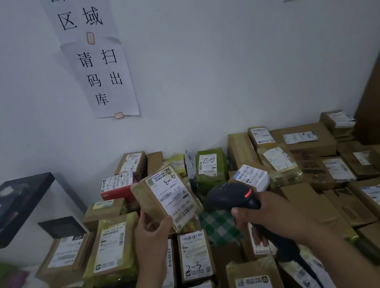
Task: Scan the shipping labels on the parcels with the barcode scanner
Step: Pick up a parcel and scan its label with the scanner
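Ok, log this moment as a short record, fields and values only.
left hand: grips a small brown parcel, held above the pile
label: white, faces the camera, with barcodes and a handwritten mark
right hand: grips the black barcode scanner, red spot glowing, head beside the held parcel
pile: labelled parcels and cartons against the wall
paper signs: taped to the wall, printed characters

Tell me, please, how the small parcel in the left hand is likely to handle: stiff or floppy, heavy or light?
The parcel is probably light: the left hand alone holds it up by its lower corner. It looks stiff, its edges straight though tilted. Its shiny wrap may be slippery.
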A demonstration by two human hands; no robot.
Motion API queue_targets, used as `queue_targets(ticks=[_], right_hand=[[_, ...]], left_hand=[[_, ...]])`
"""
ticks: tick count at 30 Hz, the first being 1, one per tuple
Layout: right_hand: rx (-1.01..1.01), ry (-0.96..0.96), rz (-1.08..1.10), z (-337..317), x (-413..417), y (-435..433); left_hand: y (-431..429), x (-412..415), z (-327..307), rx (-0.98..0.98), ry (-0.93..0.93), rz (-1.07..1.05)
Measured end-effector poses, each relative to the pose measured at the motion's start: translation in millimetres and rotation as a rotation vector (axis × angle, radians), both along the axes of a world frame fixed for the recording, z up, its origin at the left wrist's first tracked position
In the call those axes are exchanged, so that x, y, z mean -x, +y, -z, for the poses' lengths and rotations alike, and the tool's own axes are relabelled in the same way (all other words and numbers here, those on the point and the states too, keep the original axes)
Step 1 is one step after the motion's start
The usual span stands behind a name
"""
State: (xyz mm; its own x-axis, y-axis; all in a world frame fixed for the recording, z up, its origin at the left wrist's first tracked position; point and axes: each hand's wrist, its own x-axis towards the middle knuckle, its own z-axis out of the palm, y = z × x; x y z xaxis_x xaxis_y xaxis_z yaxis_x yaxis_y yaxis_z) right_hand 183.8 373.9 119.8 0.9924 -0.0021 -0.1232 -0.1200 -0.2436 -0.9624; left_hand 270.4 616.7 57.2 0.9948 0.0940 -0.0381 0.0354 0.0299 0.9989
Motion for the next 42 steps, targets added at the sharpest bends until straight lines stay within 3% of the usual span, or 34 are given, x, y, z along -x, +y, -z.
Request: queue_targets(ticks=[4, 10, 17, 22, 30, 33, 39, 42], right_hand=[[-0.017, -0.064, 0.14, -13.9, -19.2, -2.2], [-0.103, -0.096, 0.138, -23.7, -41.3, 2.5], [-0.438, 0.022, 0.161, -11.6, -41.1, -11.2], [-0.354, 0.078, 0.204, 6.9, -45.5, -27.4], [-0.253, 0.117, 0.396, 35.7, -58.5, -78.7], [-0.242, 0.154, 0.443, 47.4, -64.5, -92.5], [-0.246, 0.235, 0.519, 75.5, -75.8, -109.4], [-0.249, 0.229, 0.524, 89.1, -77.8, -111.3]], left_hand=[[-21.8, 8.8, -10.4, 0.034, -0.015, 0.136], [-57.4, 13.8, -30.0, 0.085, -0.078, 0.155], [-62.6, 2.0, -28.8, 0.421, 0.07, 0.262], [-67.2, -14.7, -18.4, 0.491, 0.24, 0.383], [-82.2, -56.5, 23.6, 0.092, 0.328, 0.194], [-102.3, -71.8, 36.2, -0.271, 0.38, 0.268], [-137.7, -98.3, 66.0, -1.016, 0.31, 0.287], [-149.2, -102.2, 80.9, -1.194, 0.292, 0.276]])
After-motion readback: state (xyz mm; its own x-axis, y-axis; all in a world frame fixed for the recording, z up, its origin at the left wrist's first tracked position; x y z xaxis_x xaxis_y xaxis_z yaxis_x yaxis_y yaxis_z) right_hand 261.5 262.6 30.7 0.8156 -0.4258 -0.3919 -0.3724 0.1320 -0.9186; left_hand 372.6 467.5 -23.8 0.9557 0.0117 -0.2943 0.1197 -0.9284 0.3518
